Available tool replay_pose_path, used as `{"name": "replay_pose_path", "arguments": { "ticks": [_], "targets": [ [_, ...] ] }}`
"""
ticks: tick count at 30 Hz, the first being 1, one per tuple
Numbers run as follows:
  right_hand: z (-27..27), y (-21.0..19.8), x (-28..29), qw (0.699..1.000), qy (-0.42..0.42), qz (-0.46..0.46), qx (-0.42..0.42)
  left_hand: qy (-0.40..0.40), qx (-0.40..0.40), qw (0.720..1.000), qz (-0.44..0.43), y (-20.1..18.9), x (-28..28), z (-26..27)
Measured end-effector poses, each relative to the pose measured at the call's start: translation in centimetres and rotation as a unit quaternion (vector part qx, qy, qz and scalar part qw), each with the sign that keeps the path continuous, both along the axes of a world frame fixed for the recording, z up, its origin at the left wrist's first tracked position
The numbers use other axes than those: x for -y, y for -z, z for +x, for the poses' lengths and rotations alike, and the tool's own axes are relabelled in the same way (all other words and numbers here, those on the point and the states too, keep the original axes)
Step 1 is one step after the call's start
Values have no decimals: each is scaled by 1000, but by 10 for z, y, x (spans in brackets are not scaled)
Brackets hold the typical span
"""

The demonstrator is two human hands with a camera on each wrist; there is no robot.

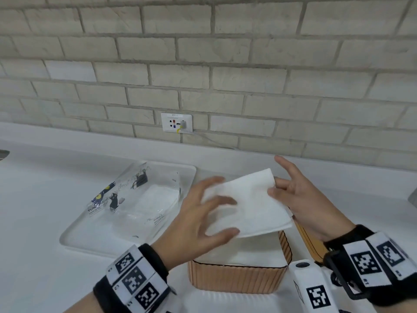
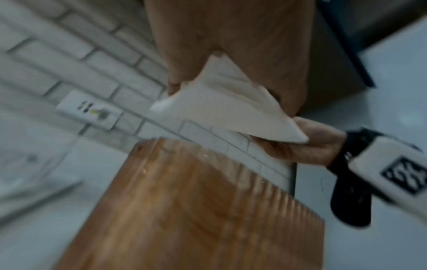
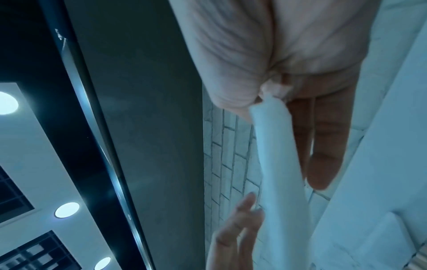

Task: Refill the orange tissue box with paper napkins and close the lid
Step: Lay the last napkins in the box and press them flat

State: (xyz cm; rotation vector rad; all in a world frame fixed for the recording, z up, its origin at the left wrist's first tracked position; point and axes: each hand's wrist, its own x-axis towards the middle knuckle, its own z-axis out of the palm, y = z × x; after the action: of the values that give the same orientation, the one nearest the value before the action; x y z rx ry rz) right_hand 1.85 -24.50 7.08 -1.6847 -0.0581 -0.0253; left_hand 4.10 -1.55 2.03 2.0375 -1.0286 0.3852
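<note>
The orange ribbed tissue box (image 1: 237, 277) stands open near the counter's front edge, with white napkins (image 1: 246, 251) inside. Both hands hold a folded stack of white napkins (image 1: 246, 204) just above its opening. My left hand (image 1: 229, 205) pinches the stack's left side, fingers spread over the top. My right hand (image 1: 276, 184) pinches the right corner between thumb and fingers. The orange lid (image 1: 308, 240) lies to the right of the box, under my right wrist. The left wrist view shows the stack (image 2: 226, 109) above the box wall (image 2: 196, 210). In the right wrist view the napkins (image 3: 279, 164) hang edge-on.
A white tray (image 1: 74, 236) left of the box carries a clear plastic napkin wrapper (image 1: 126, 199). The brick wall behind has a socket (image 1: 177, 123) with a plugged-in cable. A grey object (image 1: 413, 197) sits at the right edge of the counter.
</note>
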Motion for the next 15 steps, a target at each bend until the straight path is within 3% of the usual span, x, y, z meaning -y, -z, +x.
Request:
{"name": "replay_pose_path", "arguments": {
  "ticks": [1,3,7,9,12,15],
  "targets": [
    [-1,-1,1,1000,8,1,16,-1,-75,994,-79,-1,0,-1],
    [-1,-3,1,999,20,5,42,-52,-196,956,-213,-3,-1,1],
    [-5,-4,-5,996,21,-8,90,-44,-400,838,-368,-7,1,10],
    [-7,-3,-6,993,26,-12,113,-44,-392,839,-374,-12,2,9],
    [-14,10,-6,992,43,-5,115,-80,-303,888,-337,-6,0,4],
    [-25,38,-8,996,53,2,70,-94,-289,906,-295,13,3,-4]
  ]
}}
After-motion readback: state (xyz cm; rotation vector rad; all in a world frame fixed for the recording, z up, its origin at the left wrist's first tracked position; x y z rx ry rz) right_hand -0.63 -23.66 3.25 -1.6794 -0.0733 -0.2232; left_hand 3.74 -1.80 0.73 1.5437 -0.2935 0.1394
